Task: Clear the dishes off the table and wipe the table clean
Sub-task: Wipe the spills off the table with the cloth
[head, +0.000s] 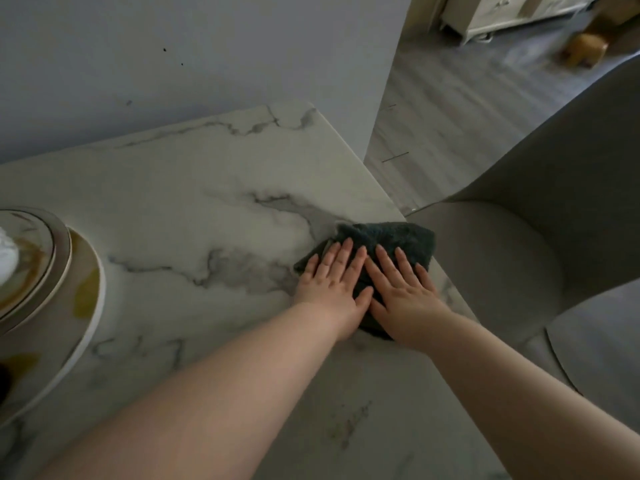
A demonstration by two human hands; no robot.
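Hands flat on dark cloth at table's right edge

Dirty stacked plates (83, 292) sit at the far left of the marble-patterned table (190, 174). They are round and pale with thin dark rim lines. Yellow-brown oily smears cover them, and on the top one lies a white lump too cropped to identify. The tabletop is smooth and glossy, white with grey veining, and its far side meets a plain wall (173, 46).

Both bare forearms reach forward and to the right across the table. The left hand (332, 282) lies palm down with straight, slightly spread fingers, its thumb angled inward. The fingers and palm press on the near-left part of a dark teal cloth (391, 237). The right hand (405, 292) lies just beside it in the same pose, its fingers extended and a little apart on the cloth. The two thumbs nearly meet.

The cloth is a plush, fuzzy fabric, bunched and folded, lying on the table's right edge with its far corner slightly over the side.

Beyond that edge stands a grey upholstered chair (519, 265) with a curved back and a rounded seat. It rests on a grey wood-plank floor (450, 98).
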